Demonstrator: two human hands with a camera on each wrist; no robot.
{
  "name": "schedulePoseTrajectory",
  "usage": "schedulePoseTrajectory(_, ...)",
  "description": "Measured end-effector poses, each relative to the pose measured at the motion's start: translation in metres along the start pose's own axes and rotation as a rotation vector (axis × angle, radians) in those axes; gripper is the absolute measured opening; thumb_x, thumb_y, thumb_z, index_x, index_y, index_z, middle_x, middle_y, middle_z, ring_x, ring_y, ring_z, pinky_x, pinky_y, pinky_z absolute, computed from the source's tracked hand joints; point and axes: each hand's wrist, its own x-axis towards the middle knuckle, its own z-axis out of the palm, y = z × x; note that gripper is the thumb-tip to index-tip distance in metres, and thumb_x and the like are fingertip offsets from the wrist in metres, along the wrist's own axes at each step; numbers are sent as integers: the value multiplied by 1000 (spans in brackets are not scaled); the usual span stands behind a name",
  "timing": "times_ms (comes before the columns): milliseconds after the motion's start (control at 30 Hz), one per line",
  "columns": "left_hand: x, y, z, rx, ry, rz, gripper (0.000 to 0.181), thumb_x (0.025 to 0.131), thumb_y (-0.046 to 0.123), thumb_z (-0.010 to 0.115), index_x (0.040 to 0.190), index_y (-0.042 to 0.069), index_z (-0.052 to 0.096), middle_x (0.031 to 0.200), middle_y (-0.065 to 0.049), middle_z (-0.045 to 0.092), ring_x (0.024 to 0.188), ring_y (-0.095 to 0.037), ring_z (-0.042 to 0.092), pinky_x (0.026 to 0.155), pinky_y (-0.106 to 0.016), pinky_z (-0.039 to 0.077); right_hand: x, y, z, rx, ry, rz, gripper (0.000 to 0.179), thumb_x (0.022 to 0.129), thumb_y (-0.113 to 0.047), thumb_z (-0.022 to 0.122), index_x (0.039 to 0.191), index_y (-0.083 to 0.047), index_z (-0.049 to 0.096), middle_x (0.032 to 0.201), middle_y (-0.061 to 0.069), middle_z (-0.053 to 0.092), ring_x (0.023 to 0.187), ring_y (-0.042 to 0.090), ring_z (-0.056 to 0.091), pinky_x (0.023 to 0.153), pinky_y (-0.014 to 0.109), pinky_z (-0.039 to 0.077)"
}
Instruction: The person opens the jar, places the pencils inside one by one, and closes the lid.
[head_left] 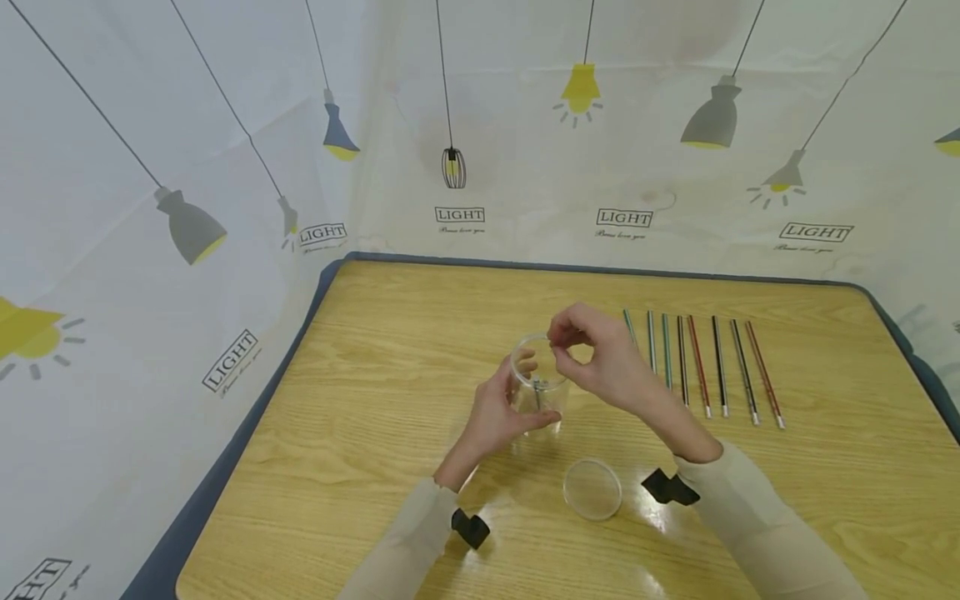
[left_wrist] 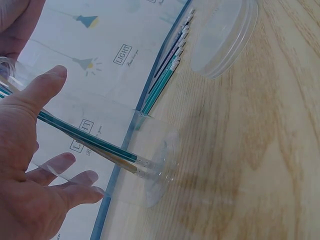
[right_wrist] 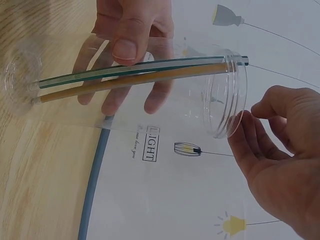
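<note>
My left hand [head_left: 498,417] grips a clear plastic jar [right_wrist: 150,117] round its side, thumb in front and fingers behind. The jar leans, its open mouth toward my right hand. Inside lie a teal striped pencil [right_wrist: 105,73] and a yellowish-brown pencil [right_wrist: 145,83], white ends at the bottom; the teal one reaches slightly past the rim. At the rim, my right hand [head_left: 600,350] has curled fingers, thumb and fingertips close together, with no pencil showing between them. I cannot tell if they pinch the rim. A clear round lid [head_left: 592,490] lies flat on the table, nearer my body.
On the right of the wooden table [head_left: 360,375], several pencils lie in a loose row, among them a red pencil [head_left: 700,367] and a black pencil [head_left: 719,367], white ends toward me. A white sheet [head_left: 525,125] printed with lamps stands behind the table's far edge.
</note>
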Motion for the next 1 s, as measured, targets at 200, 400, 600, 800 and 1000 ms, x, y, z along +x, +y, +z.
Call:
schedulePoseTrajectory(200, 0, 0, 2, -5, 1, 2, 81, 74, 12, 91, 142, 13, 45, 136, -23, 57, 127, -37, 54, 104, -57, 40, -8, 3, -21, 65, 100, 150, 20, 83, 21, 64, 96, 7, 62, 91, 14, 65, 81, 17, 65, 74, 19, 54)
schedulePoseTrajectory(400, 1, -1, 2, 17, 14, 30, 82, 73, 11, 92, 141, 14, 46, 136, -16, 58, 126, -35, 55, 104, -56, 40, -29, 31, -56, -56, 162, 436, 16, 94, 3, 64, 109, 7, 62, 100, 20, 65, 85, 5, 60, 72, 11, 49)
schedulePoseTrajectory(600, 0, -1, 3, -16, 15, 29, 86, 72, 7, 91, 143, 10, 43, 135, -21, 58, 125, -40, 55, 104, -59, 37, -43, 57, -67, -190, 100, 613, 21, 97, -6, 62, 114, 5, 63, 102, 20, 66, 84, 19, 63, 66, 16, 49)
schedulePoseTrajectory(800, -1, -1, 2, -6, 14, 6, 85, 73, 12, 92, 143, 15, 45, 134, -21, 59, 123, -33, 57, 104, -58, 39, -44, 69, -68, -224, -47, 759, 34, 98, -7, 56, 128, 8, 59, 109, 27, 66, 89, 36, 67, 62, 28, 49)
schedulePoseTrajectory(1000, -1, -3, 1, -16, 10, 16, 83, 74, 11, 91, 144, 16, 46, 136, -23, 57, 125, -36, 55, 106, -55, 38, -37, 86, -64, -346, -155, 797, 35, 95, -6, 59, 123, 15, 59, 106, 32, 65, 76, 35, 65, 57, 36, 48)
